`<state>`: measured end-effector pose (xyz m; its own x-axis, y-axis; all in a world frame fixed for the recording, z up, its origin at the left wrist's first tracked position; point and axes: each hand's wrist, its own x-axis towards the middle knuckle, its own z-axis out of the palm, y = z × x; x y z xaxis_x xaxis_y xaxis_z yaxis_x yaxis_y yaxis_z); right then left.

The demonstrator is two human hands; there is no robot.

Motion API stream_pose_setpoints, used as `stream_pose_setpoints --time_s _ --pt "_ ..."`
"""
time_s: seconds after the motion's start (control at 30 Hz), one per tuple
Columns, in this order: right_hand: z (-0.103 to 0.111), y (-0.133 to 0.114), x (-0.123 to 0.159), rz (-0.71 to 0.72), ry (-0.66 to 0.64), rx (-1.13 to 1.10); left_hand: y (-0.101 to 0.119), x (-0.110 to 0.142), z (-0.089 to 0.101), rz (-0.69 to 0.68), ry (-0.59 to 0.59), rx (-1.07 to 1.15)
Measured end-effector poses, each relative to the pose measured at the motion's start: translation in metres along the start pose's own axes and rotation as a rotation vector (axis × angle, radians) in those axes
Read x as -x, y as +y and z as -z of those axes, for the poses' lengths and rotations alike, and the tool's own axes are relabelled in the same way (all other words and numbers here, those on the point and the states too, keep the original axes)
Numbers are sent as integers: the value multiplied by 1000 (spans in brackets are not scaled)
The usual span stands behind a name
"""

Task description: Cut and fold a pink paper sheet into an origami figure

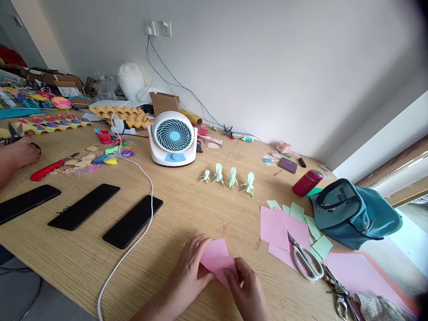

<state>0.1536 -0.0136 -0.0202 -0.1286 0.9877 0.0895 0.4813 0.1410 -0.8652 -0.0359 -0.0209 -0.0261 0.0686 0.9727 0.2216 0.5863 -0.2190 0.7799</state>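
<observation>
A pink sheet of paper (216, 255), partly folded, is held between my two hands just above the front of the wooden table. My left hand (192, 267) grips its left edge, with the thumb low and the fingers behind. At the lower right corner, my right hand (246, 287) pinches the paper between thumb and fingers. Behind them stands a row of several pale green folded paper figures (232, 178). To the right lie pink paper sheets (274, 227), pale green paper squares (323, 246) and white-handled scissors (306, 258).
A white fan (174, 138) stands at the back. Black phones (133, 221) lie to the left, and a white cable (126, 254) runs past them. At far left a co-worker's hand (23, 154) holds dark scissors near a red-handled knife (48, 169). A teal bag (357, 211) and red flask (306, 183) are right.
</observation>
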Motion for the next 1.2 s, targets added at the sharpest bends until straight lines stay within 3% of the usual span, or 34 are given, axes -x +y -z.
stream_pose_setpoints --time_s 0.17,0.3,0.43,0.57,0.7,0.93,1.07,1.2 --pt "7 -8 -15 -22 218 -134 5 -26 -1 71 162 211" --pt "10 -9 -22 46 290 -149 10 -47 -14 221 0 733" --pt "12 -5 -28 110 320 -160 24 -67 -25 366 -17 1044" --pt "19 0 -38 114 308 -176 35 -89 -29 397 -17 1154" --pt "25 9 -47 132 343 -179 32 -109 -34 310 -81 1151" --pt "19 44 -55 57 459 -415 19 -115 -49 280 -139 1140" --pt "20 46 -56 -11 387 -550 13 -114 -50 309 -162 1173" --pt "24 37 -53 -93 220 -389 12 -112 -50 324 -202 1194"
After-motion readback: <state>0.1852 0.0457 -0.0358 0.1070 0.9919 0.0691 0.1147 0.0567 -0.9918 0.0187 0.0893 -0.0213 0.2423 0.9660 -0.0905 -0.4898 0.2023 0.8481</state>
